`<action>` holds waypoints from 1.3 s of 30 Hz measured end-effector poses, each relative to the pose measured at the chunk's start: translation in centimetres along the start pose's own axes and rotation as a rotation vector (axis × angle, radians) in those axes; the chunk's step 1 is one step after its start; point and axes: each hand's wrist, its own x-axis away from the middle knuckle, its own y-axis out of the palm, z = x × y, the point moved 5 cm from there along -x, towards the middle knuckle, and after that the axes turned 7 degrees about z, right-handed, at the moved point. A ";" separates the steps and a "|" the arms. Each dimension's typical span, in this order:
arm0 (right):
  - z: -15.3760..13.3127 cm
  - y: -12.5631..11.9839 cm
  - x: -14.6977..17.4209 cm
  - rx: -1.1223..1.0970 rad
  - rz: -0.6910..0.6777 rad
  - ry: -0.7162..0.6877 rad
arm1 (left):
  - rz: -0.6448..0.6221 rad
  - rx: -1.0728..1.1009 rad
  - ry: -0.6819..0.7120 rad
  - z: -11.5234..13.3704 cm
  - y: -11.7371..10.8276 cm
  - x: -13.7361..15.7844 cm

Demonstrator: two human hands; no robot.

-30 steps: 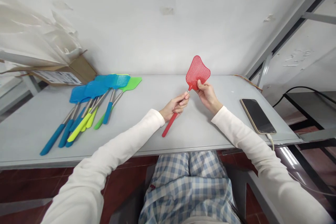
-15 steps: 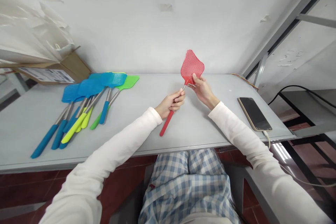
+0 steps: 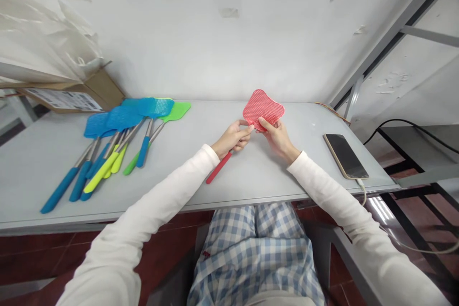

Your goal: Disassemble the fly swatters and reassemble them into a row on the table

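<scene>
Both my hands hold a red fly swatter [image 3: 263,106] above the table. My left hand [image 3: 234,137] is closed around its metal shaft near the neck, and the red handle sticks out below it towards me. With thumb in front and fingers behind, my right hand [image 3: 278,138] pinches the lower part of the perforated head. The head is tilted up, facing me. To the left lies a pile of fly swatters with blue heads [image 3: 124,117]. Beside them is a green fly swatter [image 3: 177,111], and a yellow-green handle [image 3: 102,172] lies among the blue ones.
A phone [image 3: 346,155] with a white cable plugged in lies at the right of the grey table [image 3: 172,186]. A cardboard box [image 3: 103,88] stands at the back left, near plastic wrapping. The white wall rises behind the table; a metal frame [image 3: 387,50] stands at right.
The red swatter's head has come down and tilted, and its handle end has swung left. My left hand has shifted up close to the head; my right hand still pinches it.
</scene>
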 end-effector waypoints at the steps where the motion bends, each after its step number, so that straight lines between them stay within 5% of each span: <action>1: 0.0 -0.6 -0.1 0.005 -0.013 0.021 | -0.026 -0.046 0.010 -0.1 0.0 -0.2; 8: -1.5 -6.1 -2.5 0.117 -0.096 0.133 | 0.045 -0.689 0.368 0.2 -0.9 -0.5; 12: -2.1 -7.4 -3.5 0.273 -0.215 0.052 | 0.106 -0.910 0.547 0.5 -0.6 -0.2; 21: -3.2 -8.1 -3.7 0.468 -0.252 -0.355 | -0.020 -0.853 0.543 0.1 -1.0 -0.9; 26: -4.0 -8.8 -3.5 0.400 -0.191 -0.160 | 0.030 -0.837 0.547 0.3 -1.0 -0.5; 30: -2.7 -7.7 -2.6 0.527 -0.354 0.127 | 0.048 -0.829 0.609 0.3 -0.6 -0.2; 39: -4.5 -6.4 -2.3 0.581 -0.413 -0.261 | -0.022 -0.824 0.548 0.6 -0.5 -0.4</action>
